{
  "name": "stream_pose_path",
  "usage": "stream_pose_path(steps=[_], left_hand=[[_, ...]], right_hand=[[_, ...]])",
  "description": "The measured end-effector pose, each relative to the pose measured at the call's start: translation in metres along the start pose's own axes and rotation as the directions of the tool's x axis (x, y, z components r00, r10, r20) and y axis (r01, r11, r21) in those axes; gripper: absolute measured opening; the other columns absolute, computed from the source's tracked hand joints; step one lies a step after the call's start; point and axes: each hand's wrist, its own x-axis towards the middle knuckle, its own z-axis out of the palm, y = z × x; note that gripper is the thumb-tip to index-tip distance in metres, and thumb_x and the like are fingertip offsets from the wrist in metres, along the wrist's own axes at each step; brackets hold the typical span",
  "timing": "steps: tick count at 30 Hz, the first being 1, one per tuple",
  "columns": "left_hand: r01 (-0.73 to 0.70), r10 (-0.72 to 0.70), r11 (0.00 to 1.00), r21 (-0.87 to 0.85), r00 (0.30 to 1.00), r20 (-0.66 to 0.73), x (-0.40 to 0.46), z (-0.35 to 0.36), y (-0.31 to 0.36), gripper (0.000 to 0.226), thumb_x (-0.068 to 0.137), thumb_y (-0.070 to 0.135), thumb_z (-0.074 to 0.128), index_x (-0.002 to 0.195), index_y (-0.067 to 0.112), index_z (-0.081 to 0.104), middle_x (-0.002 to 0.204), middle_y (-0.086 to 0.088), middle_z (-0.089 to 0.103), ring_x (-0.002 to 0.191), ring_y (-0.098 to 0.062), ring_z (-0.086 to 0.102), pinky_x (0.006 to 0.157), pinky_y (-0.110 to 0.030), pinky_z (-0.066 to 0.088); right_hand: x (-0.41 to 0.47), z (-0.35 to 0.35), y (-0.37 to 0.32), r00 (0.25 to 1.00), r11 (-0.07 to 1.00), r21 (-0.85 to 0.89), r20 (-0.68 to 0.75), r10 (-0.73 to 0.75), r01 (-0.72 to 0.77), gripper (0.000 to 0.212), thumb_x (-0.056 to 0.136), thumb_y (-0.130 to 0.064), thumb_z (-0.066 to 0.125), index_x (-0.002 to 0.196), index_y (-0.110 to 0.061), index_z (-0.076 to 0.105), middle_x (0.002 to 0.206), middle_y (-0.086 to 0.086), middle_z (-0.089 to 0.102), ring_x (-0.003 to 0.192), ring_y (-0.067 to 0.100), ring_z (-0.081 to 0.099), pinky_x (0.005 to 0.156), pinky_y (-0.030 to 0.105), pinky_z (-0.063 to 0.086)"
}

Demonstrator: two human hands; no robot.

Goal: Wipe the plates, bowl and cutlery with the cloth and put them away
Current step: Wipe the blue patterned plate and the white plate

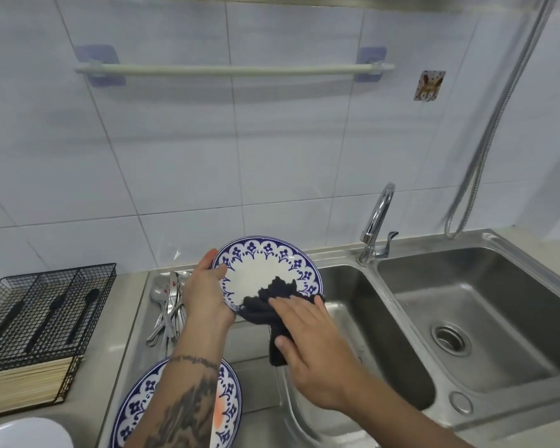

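Note:
My left hand [204, 289] grips the left rim of a blue-and-white patterned plate [265, 270], tilted up over the sink's drainboard. My right hand [307, 337] presses a dark cloth [265, 305] against the plate's lower right part. A second patterned plate [230, 402] lies flat on the drainboard below, partly hidden by my left forearm. Several metal spoons and forks [167, 302] lie in a pile left of the held plate. A white bowl's rim [26, 433] shows at the bottom left corner.
A black wire cutlery rack [46, 305] holding dark-handled utensils stands on the counter at left, above a bundle of chopsticks [23, 383]. A double steel sink [466, 318] with a tap [377, 221] fills the right. A towel rail [233, 71] is on the tiled wall.

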Motion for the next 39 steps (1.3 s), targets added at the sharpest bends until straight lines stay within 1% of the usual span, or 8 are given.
stream_pose_path(steps=[6, 11, 14, 18, 22, 25, 32, 39], left_hand=[[0.219, -0.232, 0.972, -0.081, 0.943, -0.239, 0.005, 0.001, -0.010, 0.026, 0.094, -0.002, 0.052, 0.077, 0.017, 0.057, 0.084, -0.008, 0.063, 0.069, -0.026, 0.062, 0.055, -0.038, 0.059], [0.210, -0.227, 0.973, -0.094, 0.946, -0.232, 0.011, -0.016, -0.022, 0.030, 0.087, 0.000, 0.054, 0.102, 0.022, 0.068, 0.114, -0.012, 0.069, 0.098, -0.029, 0.064, 0.082, -0.045, 0.052], [0.205, -0.215, 0.976, -0.078, 0.965, -0.151, 0.003, -0.025, -0.024, 0.022, 0.089, 0.005, 0.061, 0.109, 0.012, 0.065, 0.105, -0.009, 0.064, 0.087, -0.030, 0.060, 0.067, -0.037, 0.058], [-0.108, 0.077, 0.957, 0.268, 0.989, 0.123, -0.014, -0.040, -0.027, 0.042, 0.097, -0.007, 0.042, 0.109, 0.024, 0.067, 0.115, -0.003, 0.064, 0.104, -0.024, 0.061, 0.073, -0.027, 0.053], [-0.700, 0.343, 0.417, 0.581, 0.712, 0.612, -0.010, -0.062, -0.024, 0.055, 0.091, 0.001, 0.065, 0.122, 0.046, 0.062, 0.140, 0.021, 0.052, 0.133, 0.006, 0.042, 0.108, -0.022, 0.035], [-0.715, 0.270, 0.370, 0.593, 0.693, 0.668, -0.010, -0.059, -0.009, 0.046, 0.088, 0.010, 0.071, 0.118, 0.044, 0.064, 0.120, 0.028, 0.062, 0.117, 0.008, 0.051, 0.102, -0.036, 0.043], [-0.541, 0.300, 0.771, 0.335, 0.773, 0.559, -0.032, -0.025, -0.001, 0.040, 0.074, 0.013, 0.068, 0.114, 0.018, 0.067, 0.108, -0.001, 0.073, 0.094, -0.015, 0.068, 0.080, -0.030, 0.056], [-0.304, 0.150, 0.918, 0.256, 0.862, 0.485, -0.044, -0.009, -0.004, 0.031, 0.080, -0.005, 0.069, 0.106, 0.012, 0.068, 0.094, -0.005, 0.077, 0.076, -0.019, 0.072, 0.063, -0.029, 0.057]], right_hand=[[0.022, 0.010, 0.004, 0.957, 0.980, -0.175, -0.254, -0.140, 0.097, 0.050, 0.069, -0.012, 0.064, 0.117, -0.023, 0.055, 0.101, -0.006, 0.058, 0.099, 0.018, 0.051, 0.111, 0.040, 0.027], [0.028, 0.008, 0.013, 0.956, 0.957, -0.251, -0.214, -0.201, 0.145, 0.041, 0.062, -0.009, 0.065, 0.099, -0.022, 0.055, 0.087, -0.007, 0.055, 0.080, 0.016, 0.045, 0.079, 0.026, 0.034], [0.033, 0.001, 0.020, 0.964, 0.958, -0.242, -0.177, -0.196, 0.151, 0.040, 0.061, -0.008, 0.064, 0.097, -0.023, 0.053, 0.086, -0.007, 0.054, 0.079, 0.017, 0.045, 0.077, 0.027, 0.036], [0.039, -0.018, 0.033, 0.988, 0.989, -0.121, -0.114, -0.102, 0.088, 0.038, 0.069, -0.005, 0.061, 0.104, -0.020, 0.055, 0.093, -0.007, 0.055, 0.087, 0.017, 0.048, 0.078, 0.027, 0.033], [0.039, -0.042, 0.032, 0.996, 0.992, 0.105, -0.074, -0.059, 0.067, 0.039, 0.075, 0.001, 0.057, 0.100, -0.029, 0.053, 0.090, -0.020, 0.047, 0.088, 0.009, 0.046, 0.076, 0.027, 0.042], [0.038, -0.055, 0.032, 0.996, 0.971, 0.234, -0.076, -0.038, 0.055, 0.040, 0.078, 0.002, 0.051, 0.098, -0.032, 0.052, 0.090, -0.021, 0.049, 0.086, 0.006, 0.049, 0.072, 0.027, 0.045], [0.031, -0.051, 0.036, 0.921, 0.900, 0.435, -0.358, 0.154, 0.019, 0.053, 0.083, 0.006, 0.045, 0.126, -0.023, 0.057, 0.117, -0.012, 0.061, 0.112, 0.004, 0.054, 0.093, 0.020, 0.042], [0.007, -0.014, 0.024, 0.869, 0.993, 0.092, -0.494, -0.021, 0.076, 0.068, 0.079, 0.009, 0.037, 0.143, -0.014, 0.044, 0.157, -0.002, 0.028, 0.147, 0.022, 0.018, 0.116, 0.050, 0.022]])
